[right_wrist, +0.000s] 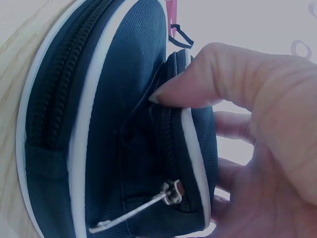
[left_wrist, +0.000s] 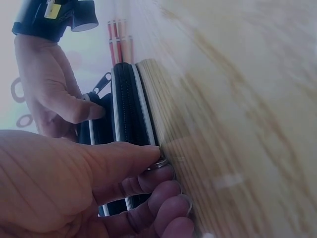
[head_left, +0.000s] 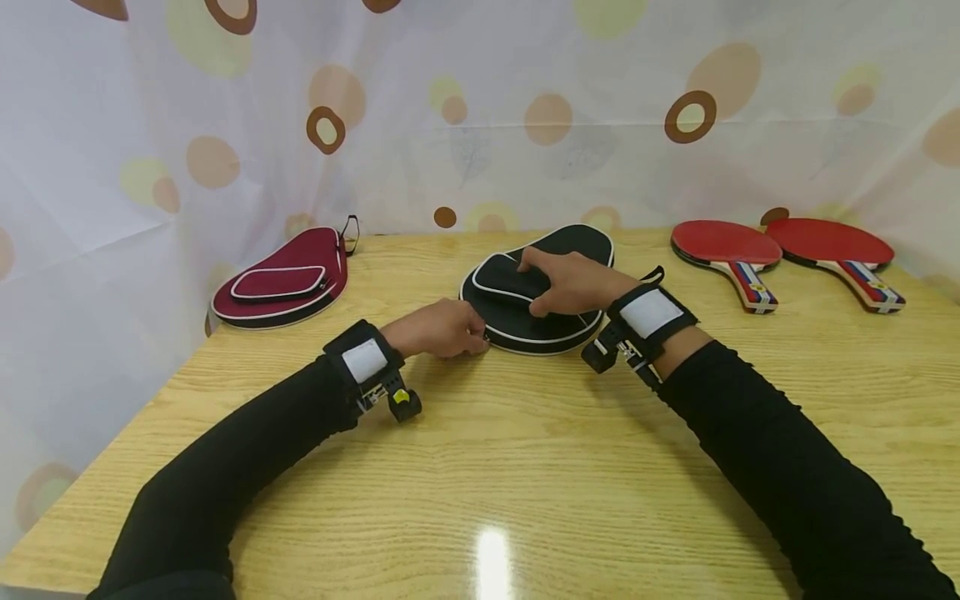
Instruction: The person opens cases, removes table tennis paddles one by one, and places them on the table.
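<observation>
A black table tennis paddle case (head_left: 577,239) with white piping lies flat on the table, its rounded end towards me. At its near left edge my left hand (head_left: 444,329) pinches a small metal zipper pull (left_wrist: 158,164) between thumb and index finger. My right hand (head_left: 576,282) grips the raised front pocket (head_left: 497,277), thumb against the pocket's zipped side and fingers over its top. In the right wrist view, a second metal zipper pull (right_wrist: 133,213) hangs from the pocket's zipper. The case's main zipper (right_wrist: 62,74) looks closed where it shows.
A dark red paddle case (head_left: 296,254) with a wrist loop lies at the back left. Two red paddles (head_left: 726,242) (head_left: 832,242) lie at the back right, handles towards me. A patterned curtain (head_left: 510,150) hangs behind the wooden table (head_left: 570,467).
</observation>
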The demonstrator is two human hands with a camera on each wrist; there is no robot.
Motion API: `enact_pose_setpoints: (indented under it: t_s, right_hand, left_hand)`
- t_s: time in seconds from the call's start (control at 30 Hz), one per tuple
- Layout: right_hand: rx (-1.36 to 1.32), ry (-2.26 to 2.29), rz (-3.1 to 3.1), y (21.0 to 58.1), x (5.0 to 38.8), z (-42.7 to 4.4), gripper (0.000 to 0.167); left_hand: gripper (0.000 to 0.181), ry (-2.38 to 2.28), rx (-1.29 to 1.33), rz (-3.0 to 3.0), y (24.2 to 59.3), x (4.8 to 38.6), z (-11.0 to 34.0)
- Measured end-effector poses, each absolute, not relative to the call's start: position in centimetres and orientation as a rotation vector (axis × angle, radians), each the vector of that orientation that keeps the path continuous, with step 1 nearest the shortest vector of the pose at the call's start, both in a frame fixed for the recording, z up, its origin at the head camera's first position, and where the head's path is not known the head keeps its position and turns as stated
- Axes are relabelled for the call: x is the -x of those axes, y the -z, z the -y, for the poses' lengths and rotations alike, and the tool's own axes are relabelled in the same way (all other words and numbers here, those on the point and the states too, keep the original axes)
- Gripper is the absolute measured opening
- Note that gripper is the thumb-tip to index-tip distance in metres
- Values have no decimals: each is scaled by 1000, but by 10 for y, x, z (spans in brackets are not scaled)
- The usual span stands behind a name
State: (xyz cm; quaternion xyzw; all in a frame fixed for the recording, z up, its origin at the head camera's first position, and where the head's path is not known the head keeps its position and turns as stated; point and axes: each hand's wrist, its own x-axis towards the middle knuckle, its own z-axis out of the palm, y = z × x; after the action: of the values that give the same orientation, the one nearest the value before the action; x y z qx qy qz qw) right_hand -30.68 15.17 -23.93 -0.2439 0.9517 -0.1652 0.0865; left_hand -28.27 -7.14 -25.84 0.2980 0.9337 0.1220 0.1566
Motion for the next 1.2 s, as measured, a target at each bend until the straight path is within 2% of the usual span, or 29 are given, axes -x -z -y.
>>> enact_pose_setpoints:
  t_s: [0.9,1.2]
  right_hand:
    - [666,573,-2759,234,307,-156,45]
    - [676,623,-2759,235,308,-160,44]
  left_hand:
    - [26,-394,-805,-2646,259,282,71]
    - [31,-403,-831,-2648,259,282,72]
